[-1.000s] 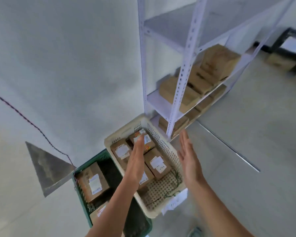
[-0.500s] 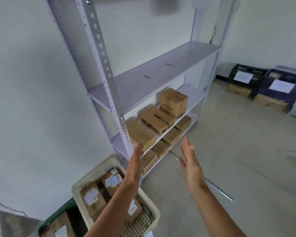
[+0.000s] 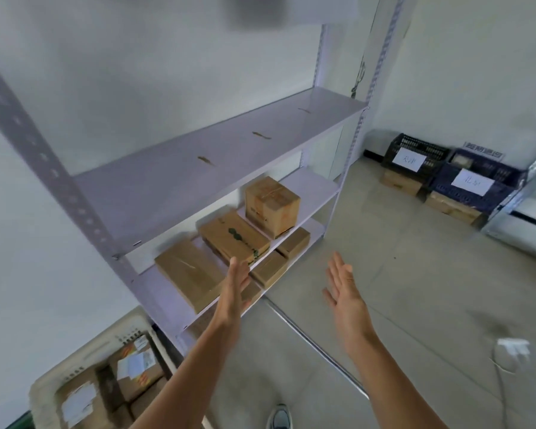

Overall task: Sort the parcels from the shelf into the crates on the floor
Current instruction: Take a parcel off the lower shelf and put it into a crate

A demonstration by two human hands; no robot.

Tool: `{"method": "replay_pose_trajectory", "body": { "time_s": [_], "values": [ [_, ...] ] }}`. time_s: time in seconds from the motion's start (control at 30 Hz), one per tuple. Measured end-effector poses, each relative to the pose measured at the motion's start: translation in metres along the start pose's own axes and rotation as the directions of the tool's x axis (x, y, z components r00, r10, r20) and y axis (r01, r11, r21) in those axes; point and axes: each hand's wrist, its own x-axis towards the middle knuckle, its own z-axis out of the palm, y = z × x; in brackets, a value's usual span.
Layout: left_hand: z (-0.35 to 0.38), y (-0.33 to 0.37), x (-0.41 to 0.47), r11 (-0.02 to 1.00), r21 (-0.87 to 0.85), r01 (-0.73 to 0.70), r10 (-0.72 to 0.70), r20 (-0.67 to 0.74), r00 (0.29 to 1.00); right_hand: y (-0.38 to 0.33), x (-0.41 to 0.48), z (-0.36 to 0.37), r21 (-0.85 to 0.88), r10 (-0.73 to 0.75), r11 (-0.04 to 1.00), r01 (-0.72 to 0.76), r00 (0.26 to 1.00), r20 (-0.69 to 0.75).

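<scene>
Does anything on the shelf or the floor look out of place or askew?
Yes. The flat parcel lies askew at the front edge of the middle shelf. A metal bar lies on the floor.

Storeroom — metal shelf [image 3: 217, 168], parcels [image 3: 271, 205], crates [image 3: 474, 188]

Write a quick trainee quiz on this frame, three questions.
1. True or false: the left hand and right hand each hold a parcel.
2. How many brown cardboard parcels sit on the white metal rack, on the board just below the bare one? A one, B three, C six.
3. Fill in: the cream plastic crate of labelled parcels lies at the lower ____ of the view.
Key: 1 false; 2 B; 3 left.
</scene>
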Motion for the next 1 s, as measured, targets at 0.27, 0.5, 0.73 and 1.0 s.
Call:
{"method": "replay_pose_trajectory", "body": {
  "time_s": [0.27,0.5,0.73,1.0],
  "values": [
    [0.076,0.038,0.102,0.998,-0.045,0.042,-0.043,-0.026,0.999,-0.043,0.137,-0.058,-0.057,0.082,0.995,-0.081,0.997,0.013],
    [0.111,0.052,0.182,0.998,-0.036,0.046,-0.05,-0.139,0.989,-0.056,0.252,-0.083,-0.11,0.147,0.985,-0.134,0.981,0.126],
    [0.161,0.045,0.268,0.994,-0.088,0.068,-0.096,-0.375,0.922,-0.05,0.38,-0.123,-0.187,0.231,0.965,-0.184,0.932,0.278],
    [0.208,0.033,0.349,0.975,-0.198,0.098,-0.191,-0.532,0.825,-0.021,0.514,-0.158,-0.343,0.388,0.903,-0.257,0.831,0.399]
  ]
}}
